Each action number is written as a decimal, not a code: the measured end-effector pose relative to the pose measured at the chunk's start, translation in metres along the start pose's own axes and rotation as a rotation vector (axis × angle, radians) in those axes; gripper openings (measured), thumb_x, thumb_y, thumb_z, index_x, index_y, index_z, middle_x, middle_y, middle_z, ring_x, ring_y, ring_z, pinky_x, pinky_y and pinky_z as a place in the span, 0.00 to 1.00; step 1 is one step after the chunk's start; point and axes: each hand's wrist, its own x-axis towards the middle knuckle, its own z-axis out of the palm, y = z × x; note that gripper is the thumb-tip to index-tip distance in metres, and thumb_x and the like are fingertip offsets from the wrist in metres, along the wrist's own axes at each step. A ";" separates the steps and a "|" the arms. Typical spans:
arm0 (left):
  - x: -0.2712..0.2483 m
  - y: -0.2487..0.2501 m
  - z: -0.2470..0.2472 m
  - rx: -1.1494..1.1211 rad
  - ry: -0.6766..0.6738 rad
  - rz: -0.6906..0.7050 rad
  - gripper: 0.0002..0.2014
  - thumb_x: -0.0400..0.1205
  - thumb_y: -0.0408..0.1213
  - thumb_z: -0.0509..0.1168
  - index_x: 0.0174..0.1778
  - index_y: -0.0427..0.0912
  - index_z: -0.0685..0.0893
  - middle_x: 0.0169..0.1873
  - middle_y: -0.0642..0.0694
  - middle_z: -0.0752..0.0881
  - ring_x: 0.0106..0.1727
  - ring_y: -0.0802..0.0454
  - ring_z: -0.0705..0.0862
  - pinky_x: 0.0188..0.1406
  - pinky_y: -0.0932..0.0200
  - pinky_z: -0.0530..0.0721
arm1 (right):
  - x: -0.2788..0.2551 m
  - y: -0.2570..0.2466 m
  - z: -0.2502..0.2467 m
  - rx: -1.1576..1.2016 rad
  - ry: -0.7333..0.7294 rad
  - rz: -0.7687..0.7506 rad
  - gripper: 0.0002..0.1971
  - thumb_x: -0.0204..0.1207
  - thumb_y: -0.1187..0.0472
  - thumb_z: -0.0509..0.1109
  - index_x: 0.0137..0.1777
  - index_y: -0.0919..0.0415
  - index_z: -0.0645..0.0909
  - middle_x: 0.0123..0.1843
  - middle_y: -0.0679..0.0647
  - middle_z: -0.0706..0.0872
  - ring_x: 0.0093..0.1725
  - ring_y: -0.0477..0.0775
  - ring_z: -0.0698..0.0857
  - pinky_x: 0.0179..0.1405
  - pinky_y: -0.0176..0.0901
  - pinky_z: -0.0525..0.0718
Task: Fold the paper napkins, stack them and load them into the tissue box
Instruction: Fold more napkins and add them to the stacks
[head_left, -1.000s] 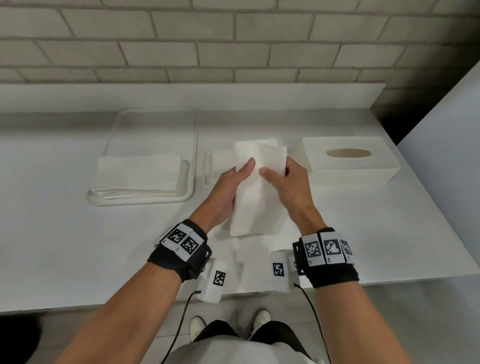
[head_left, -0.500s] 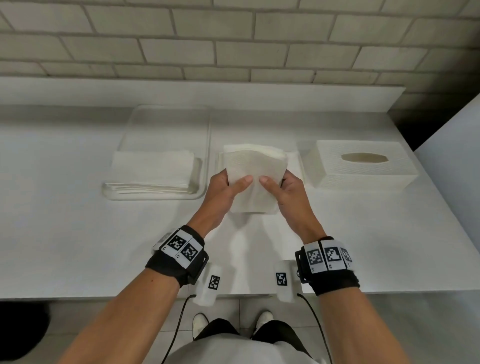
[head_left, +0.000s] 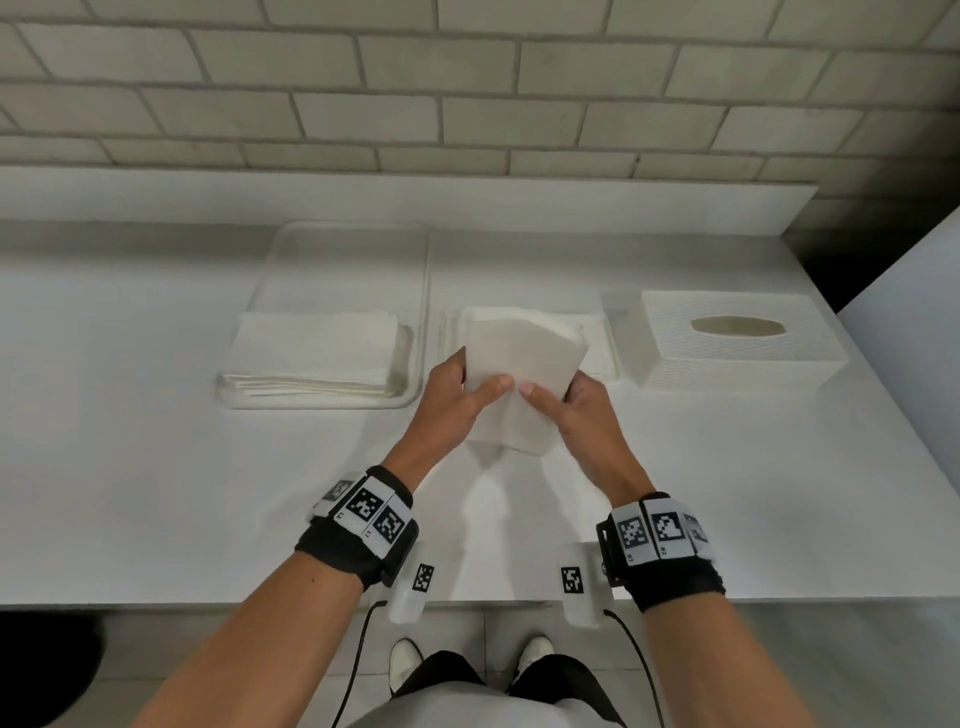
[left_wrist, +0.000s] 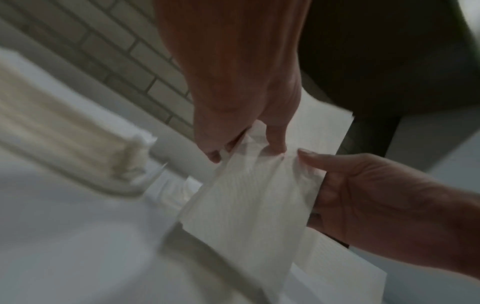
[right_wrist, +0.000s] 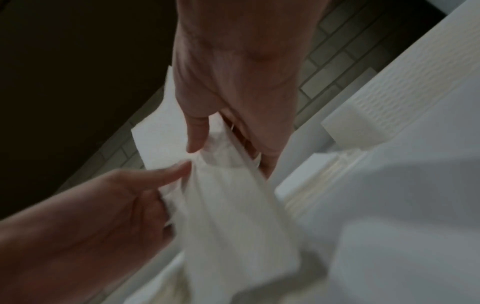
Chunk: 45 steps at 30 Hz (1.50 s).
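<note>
A folded white paper napkin (head_left: 519, 379) hangs in the air above the counter, held from both sides. My left hand (head_left: 457, 400) pinches its left edge with thumb on top, and my right hand (head_left: 566, 410) pinches the right edge. In the left wrist view the napkin (left_wrist: 254, 197) droops below both thumbs, and the right wrist view shows the napkin (right_wrist: 233, 205) the same way. Behind it lies a small stack of folded napkins (head_left: 587, 332) on a low tray. The white tissue box (head_left: 737, 338) with an oval slot stands to the right. Unfolded napkins (head_left: 317, 353) sit at the left.
The unfolded napkins rest in a clear tray (head_left: 343, 260) at the back left. A brick wall (head_left: 467, 88) and a raised ledge close off the counter's far side. The counter's front edge (head_left: 156, 605) runs below my wrists. A grey panel (head_left: 909, 322) rises at the right.
Both hands carried the napkin away from me toward the folded stack and folded it shorter; it hung long a second ago and is now a compact rectangle.
</note>
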 end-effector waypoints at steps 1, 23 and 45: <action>0.002 0.006 -0.004 0.060 -0.006 0.019 0.15 0.79 0.36 0.71 0.62 0.40 0.83 0.57 0.42 0.89 0.58 0.47 0.89 0.59 0.45 0.87 | 0.001 -0.009 -0.005 0.024 0.013 -0.021 0.13 0.77 0.64 0.73 0.61 0.60 0.84 0.56 0.55 0.91 0.56 0.54 0.90 0.55 0.45 0.87; -0.003 -0.023 -0.052 -0.246 0.075 -0.198 0.13 0.70 0.21 0.75 0.47 0.38 0.90 0.42 0.45 0.92 0.48 0.46 0.90 0.53 0.56 0.85 | -0.002 0.008 -0.038 -0.002 -0.008 0.160 0.09 0.72 0.57 0.77 0.52 0.53 0.90 0.54 0.53 0.93 0.57 0.56 0.91 0.68 0.63 0.81; -0.021 -0.059 -0.057 -0.147 0.155 -0.210 0.11 0.75 0.23 0.73 0.46 0.43 0.89 0.36 0.56 0.93 0.39 0.60 0.89 0.36 0.72 0.82 | -0.003 0.045 -0.024 -0.036 -0.033 0.199 0.11 0.72 0.65 0.77 0.55 0.63 0.88 0.53 0.65 0.92 0.53 0.67 0.91 0.54 0.58 0.88</action>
